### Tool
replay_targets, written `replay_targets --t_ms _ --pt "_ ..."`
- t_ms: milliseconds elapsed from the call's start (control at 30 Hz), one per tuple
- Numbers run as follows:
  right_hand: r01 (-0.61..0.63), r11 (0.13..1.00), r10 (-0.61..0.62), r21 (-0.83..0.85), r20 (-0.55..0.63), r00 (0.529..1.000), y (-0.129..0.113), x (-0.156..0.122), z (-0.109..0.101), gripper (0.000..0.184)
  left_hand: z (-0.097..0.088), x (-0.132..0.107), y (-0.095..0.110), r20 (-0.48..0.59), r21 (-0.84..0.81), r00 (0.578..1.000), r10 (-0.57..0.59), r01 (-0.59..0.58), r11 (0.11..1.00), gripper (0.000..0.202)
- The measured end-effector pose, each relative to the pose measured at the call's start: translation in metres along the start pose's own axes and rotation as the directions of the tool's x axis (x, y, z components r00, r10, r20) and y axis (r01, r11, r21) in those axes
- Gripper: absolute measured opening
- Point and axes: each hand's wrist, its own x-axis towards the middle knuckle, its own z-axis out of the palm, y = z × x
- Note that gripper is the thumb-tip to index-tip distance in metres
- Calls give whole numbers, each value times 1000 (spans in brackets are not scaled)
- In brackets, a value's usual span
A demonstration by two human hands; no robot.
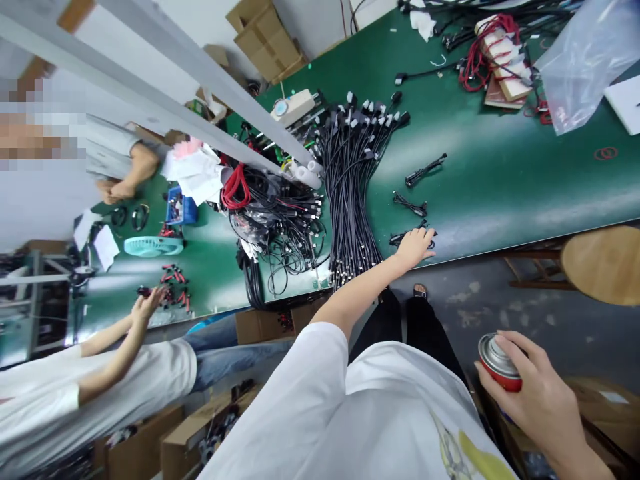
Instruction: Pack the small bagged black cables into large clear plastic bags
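My left hand (414, 248) reaches over the table's front edge, its fingers around a small coiled black cable bundle (397, 239), which it partly hides. Beyond it lie two more tied cable bundles, one (411, 204) close by and another (425, 171) farther back. In my right hand (543, 393) is a spray can (500, 363) with a red body and silver top, held off the table at the lower right. One finger rests at its nozzle. A large sheaf of long black cables (347, 180) with white-tagged connectors lies left of the small bundles.
Grey posts (200, 80) rise at the left, near tangled cables (295, 227) and red cord (235, 188). A co-worker's hands (145, 305) are above the table's left part. A plastic bag (585, 67) lies at the far right; a wooden stool (603, 263) stands below.
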Motion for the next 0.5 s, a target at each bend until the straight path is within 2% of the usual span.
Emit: replay_targets --t_ms 67,133,167,233,300,367,500 --pt "7 1000 -7 17 -14 1000 11 4 1 48 -7 10 -13 -58 -72 998 -10 6 997 54" --pt "12 1000 -11 27 -21 1000 19 9 1 49 -19 28 -28 -112 -172 987 -117 96 980 46" --pt "11 999 -10 31 -22 1000 22 11 0 49 -26 38 -36 -114 -239 970 -213 182 954 45" --pt "10 999 -9 43 -25 1000 26 16 -1 47 -39 60 -49 -55 -370 910 -410 363 855 45" --pt "7 999 -6 51 -31 1000 27 20 -3 46 -48 76 -56 23 -451 855 -518 471 758 40" --pt "12 999 -11 44 -40 999 26 24 -5 45 -54 83 -57 38 -487 837 -546 493 721 33" --pt "43 999 -41 24 -73 996 21 30 -11 44 -72 78 -53 -61 -570 798 -599 465 677 23"
